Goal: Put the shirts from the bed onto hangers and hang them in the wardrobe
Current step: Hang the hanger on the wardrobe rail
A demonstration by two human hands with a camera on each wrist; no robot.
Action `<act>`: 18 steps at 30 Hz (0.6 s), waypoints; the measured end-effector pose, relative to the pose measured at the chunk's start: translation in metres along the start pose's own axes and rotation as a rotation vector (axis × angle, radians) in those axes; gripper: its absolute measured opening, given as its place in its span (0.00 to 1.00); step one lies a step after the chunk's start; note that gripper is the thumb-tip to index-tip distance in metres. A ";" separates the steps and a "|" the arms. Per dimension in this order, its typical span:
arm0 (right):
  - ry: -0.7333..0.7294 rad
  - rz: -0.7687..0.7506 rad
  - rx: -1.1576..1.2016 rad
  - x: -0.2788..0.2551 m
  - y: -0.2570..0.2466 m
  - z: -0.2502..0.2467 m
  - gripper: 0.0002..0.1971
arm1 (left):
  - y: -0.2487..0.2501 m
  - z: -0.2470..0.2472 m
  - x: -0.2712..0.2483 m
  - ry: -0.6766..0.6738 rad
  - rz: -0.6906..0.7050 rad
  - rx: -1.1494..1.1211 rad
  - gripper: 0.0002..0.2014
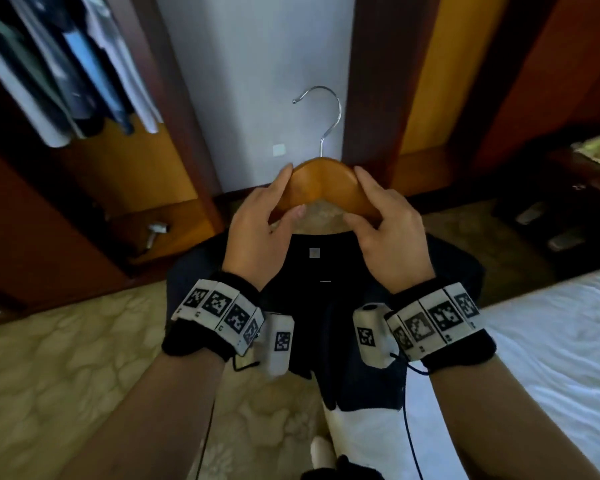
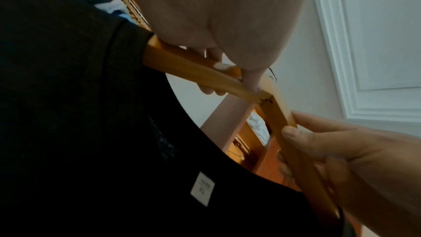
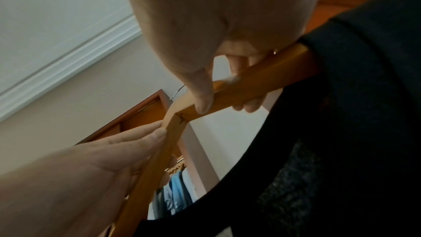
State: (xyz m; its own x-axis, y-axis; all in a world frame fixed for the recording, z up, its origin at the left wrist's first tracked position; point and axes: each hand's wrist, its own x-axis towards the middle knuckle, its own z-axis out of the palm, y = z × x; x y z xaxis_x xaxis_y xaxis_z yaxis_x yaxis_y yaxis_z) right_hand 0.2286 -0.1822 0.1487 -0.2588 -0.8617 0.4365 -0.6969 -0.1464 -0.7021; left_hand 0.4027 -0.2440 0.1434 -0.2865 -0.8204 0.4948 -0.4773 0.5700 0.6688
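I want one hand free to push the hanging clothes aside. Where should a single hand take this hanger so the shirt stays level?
Probably at the centre of the wooden hanger, just below the metal hook, coming from above. Both arms carry the dark shirt evenly, so a middle grip should balance it; the left hand and right hand now hold either side.

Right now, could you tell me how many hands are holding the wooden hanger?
2: the left hand grips the wooden hanger's left arm, the right hand its right arm.

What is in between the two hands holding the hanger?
The curved wooden middle of the hanger, with its metal hook rising above, sits between the left hand and right hand, in the head view.
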 end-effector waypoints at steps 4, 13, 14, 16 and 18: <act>-0.048 -0.097 0.065 0.048 -0.016 0.042 0.31 | -0.030 -0.034 0.029 0.112 0.008 0.069 0.28; -0.269 -0.315 0.189 0.142 -0.083 0.142 0.31 | -0.107 -0.138 0.077 0.337 0.027 0.232 0.28; -0.298 -0.333 0.200 0.148 -0.096 0.157 0.31 | -0.117 -0.153 0.078 0.360 0.015 0.253 0.28; -0.368 -0.370 0.225 0.161 -0.122 0.189 0.31 | -0.140 -0.186 0.078 0.415 -0.012 0.292 0.28; -0.429 -0.423 0.230 0.175 -0.149 0.224 0.32 | -0.168 -0.220 0.077 0.472 -0.035 0.313 0.28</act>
State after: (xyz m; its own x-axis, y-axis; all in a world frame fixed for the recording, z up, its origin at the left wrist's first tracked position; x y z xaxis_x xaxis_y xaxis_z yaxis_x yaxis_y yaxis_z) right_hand 0.4372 -0.4196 0.2037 0.3309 -0.8173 0.4718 -0.5064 -0.5756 -0.6420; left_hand 0.6435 -0.3935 0.1910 0.1020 -0.6885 0.7180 -0.7242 0.4434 0.5281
